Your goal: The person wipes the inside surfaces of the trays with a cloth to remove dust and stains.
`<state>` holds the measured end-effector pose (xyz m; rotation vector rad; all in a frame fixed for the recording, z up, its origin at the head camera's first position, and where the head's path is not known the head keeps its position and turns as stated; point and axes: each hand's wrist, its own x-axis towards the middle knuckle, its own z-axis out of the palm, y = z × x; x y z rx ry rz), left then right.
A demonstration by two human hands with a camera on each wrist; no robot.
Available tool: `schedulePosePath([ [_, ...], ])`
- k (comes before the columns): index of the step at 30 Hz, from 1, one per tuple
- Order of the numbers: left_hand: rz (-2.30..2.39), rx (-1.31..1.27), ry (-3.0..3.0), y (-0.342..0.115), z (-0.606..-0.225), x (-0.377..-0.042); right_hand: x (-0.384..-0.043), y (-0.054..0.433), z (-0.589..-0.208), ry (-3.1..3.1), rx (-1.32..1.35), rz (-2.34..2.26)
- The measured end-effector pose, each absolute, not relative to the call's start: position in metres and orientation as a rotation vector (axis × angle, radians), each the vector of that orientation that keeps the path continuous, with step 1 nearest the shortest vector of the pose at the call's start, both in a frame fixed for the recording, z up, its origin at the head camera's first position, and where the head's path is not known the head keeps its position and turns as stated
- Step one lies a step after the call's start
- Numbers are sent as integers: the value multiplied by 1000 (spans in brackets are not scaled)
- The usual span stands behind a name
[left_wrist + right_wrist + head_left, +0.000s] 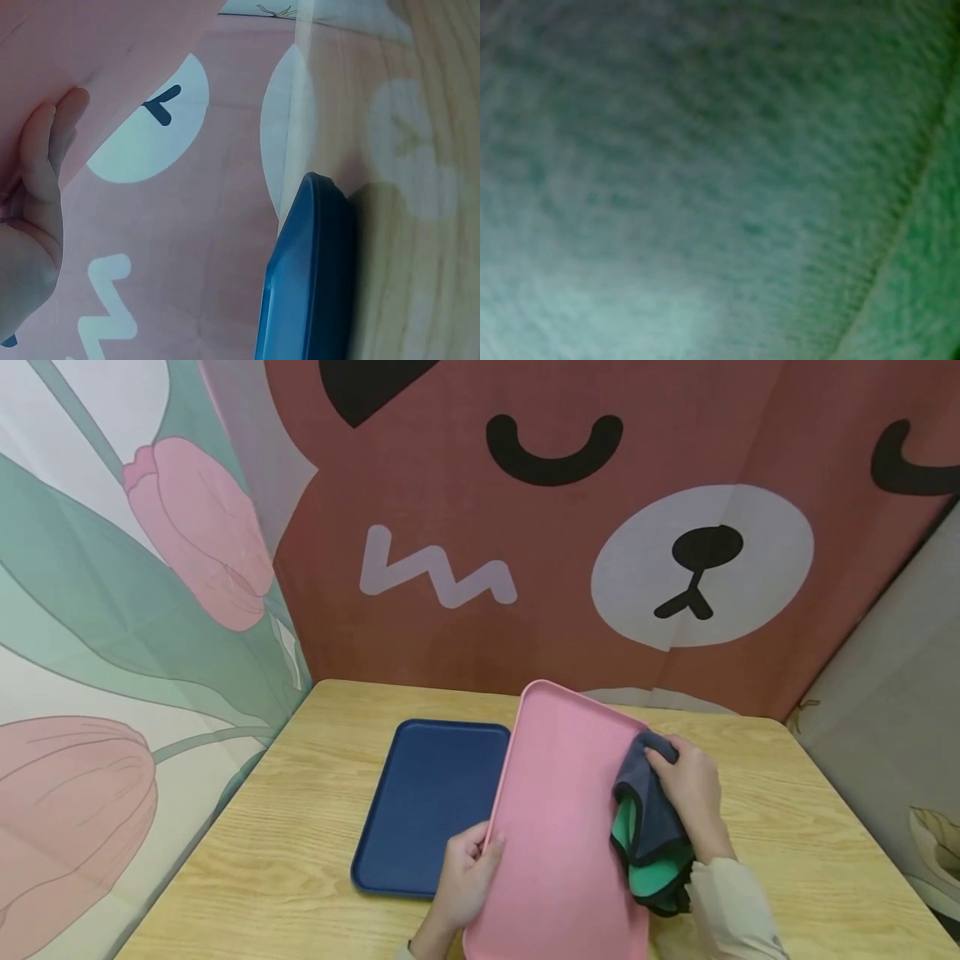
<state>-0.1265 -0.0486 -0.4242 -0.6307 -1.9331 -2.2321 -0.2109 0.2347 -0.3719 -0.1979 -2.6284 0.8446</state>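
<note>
My left hand (467, 877) grips the left edge of a pink tray (558, 827), its thumb over the rim and the fingers behind. The tray is held tilted above the table, its lower end running out of the head view. At the tray's upper right edge, my right hand (688, 781) pinches a grey and green cloth (651, 814) with dark edging. The cloth hangs down over the tray's right side. In the left wrist view the fingers (67, 124) lie against the tray's underside (112, 45). Cloth (705, 195) fills the right wrist view up close.
A blue tray (435, 802) lies flat on the wooden table (277, 827), left of the pink one and partly covered by it in the head view. Behind the table hangs a brown curtain (420, 643) with a bear face; a flower-patterned curtain (210, 677) hangs at left.
</note>
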Motion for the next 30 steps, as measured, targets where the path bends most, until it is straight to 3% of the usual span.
schedulePosePath([
  [30, -2239, -595, -1915, -45, -425, -123, -212, 201, -365, -2501, -107, 976],
])
